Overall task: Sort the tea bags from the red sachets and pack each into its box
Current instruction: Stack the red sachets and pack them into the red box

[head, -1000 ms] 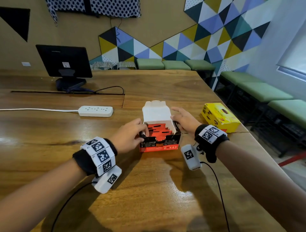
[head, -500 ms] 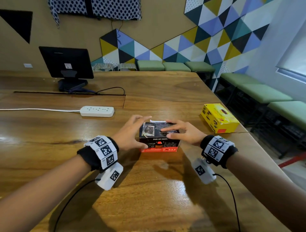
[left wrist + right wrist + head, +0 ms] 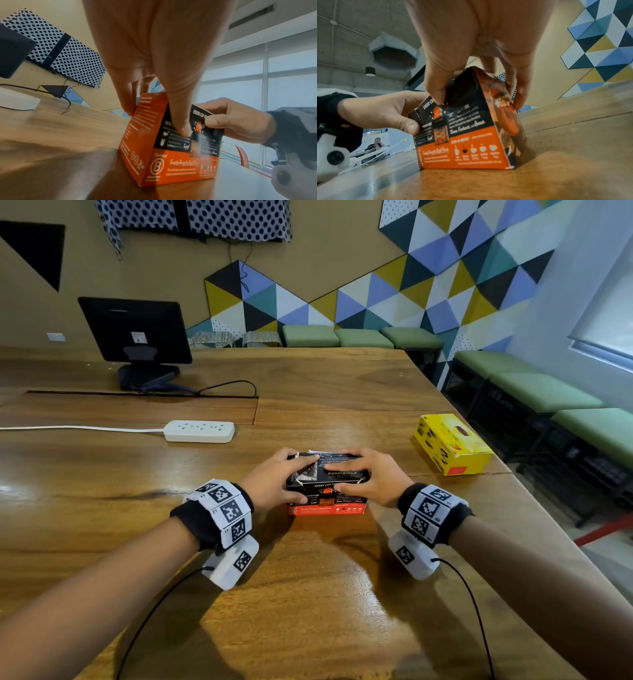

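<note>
The red-and-black sachet box [image 3: 327, 501] stands on the wooden table [image 3: 308, 594] with its lid folded down, so the sachets inside are hidden. My left hand [image 3: 298, 479] grips its left end, fingers over the top and thumb [image 3: 182, 128] pressed on the front face. My right hand [image 3: 356, 475] grips the right end, fingers on the lid and side and thumb [image 3: 438, 97] on the front flap. The box [image 3: 171, 162] fills the left wrist view, and the box [image 3: 467, 146] shows in the right wrist view too. The yellow tea box [image 3: 452, 445] lies shut at the right.
A white power strip [image 3: 199, 431] with its cord lies to the back left, and a black monitor [image 3: 135, 332] stands behind it. The table's right edge runs just past the yellow box, with green benches [image 3: 544, 392] beyond.
One second ago the lid stood open over the red sachets. It has been folded down, and both hands now hold it shut with thumbs on the front.
</note>
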Tool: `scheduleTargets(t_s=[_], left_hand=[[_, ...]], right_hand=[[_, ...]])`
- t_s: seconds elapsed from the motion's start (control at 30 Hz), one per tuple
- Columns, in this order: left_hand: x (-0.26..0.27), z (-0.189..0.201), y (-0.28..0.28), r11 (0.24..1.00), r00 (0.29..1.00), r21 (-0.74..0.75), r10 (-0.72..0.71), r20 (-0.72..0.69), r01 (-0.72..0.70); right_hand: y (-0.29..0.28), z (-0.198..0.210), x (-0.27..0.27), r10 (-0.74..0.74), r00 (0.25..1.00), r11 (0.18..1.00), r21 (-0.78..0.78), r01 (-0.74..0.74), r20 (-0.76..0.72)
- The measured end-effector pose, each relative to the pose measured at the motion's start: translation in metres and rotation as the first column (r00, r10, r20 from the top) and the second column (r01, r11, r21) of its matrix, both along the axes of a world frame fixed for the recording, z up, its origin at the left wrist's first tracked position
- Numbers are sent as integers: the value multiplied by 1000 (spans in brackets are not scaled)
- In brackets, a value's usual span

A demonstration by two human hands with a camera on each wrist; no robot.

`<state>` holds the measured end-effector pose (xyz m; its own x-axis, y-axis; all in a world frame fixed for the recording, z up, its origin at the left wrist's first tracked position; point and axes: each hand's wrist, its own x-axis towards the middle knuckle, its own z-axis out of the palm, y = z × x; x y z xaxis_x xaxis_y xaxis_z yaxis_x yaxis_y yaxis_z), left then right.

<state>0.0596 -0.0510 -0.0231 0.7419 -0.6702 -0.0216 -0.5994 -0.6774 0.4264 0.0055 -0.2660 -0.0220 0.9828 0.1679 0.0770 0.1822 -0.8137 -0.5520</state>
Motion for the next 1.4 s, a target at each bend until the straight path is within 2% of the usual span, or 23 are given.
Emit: scheduleTargets(t_s=[0.17,0.27,0.33,0.43,0.67,0.73,0.77,0.87,0.93,1.1,1.27,1.4], left_hand=[[0,-1,1,1000,1000,22,-2,20,2],[0,-2,0,999,999,36,-9,32,8],[1,-3,-1,999,999,48,-16,33,14],[-1,-8,-2,996,999,80,-31,37,28],[-5,-15,-5,991,995,134,-29,94,16],[-5,-12,-5,990,996,139,-27,88,15],[-6,-11,-4,992,997,123,-21,71,12],[-8,-5,-4,1000,1000,-15,-8,-26,7],[-10,-2,-5,996,996,-84,-42,-80,36],[-23,4,-13,988,993,-142,-76,-87,64],[-38,17,2,987,997,-149,-69,-46,62],[-63,20,41,994,997,-79,-75,-31,72]], right_hand=[[1,-1,-1,14,1000,999,-31,-14,-7],[2,-4,-6,33,998,983,-184,-24,49],[4,-6,-11,65,994,933,-358,-31,83],[12,-11,-15,82,995,792,-609,-32,54],[15,-9,-20,105,993,665,-746,-33,50],[12,-9,-15,122,992,695,-715,-75,14],[10,-7,-13,115,993,751,-652,-100,-20],[3,4,-11,67,993,936,-339,-95,-93],[-1,11,-12,62,991,973,-213,-86,-118],[-21,20,-25,48,994,991,-121,-61,-103],[-65,19,-67,-129,992,986,-105,130,16],[-121,1,-98,-375,923,914,-130,384,89]])
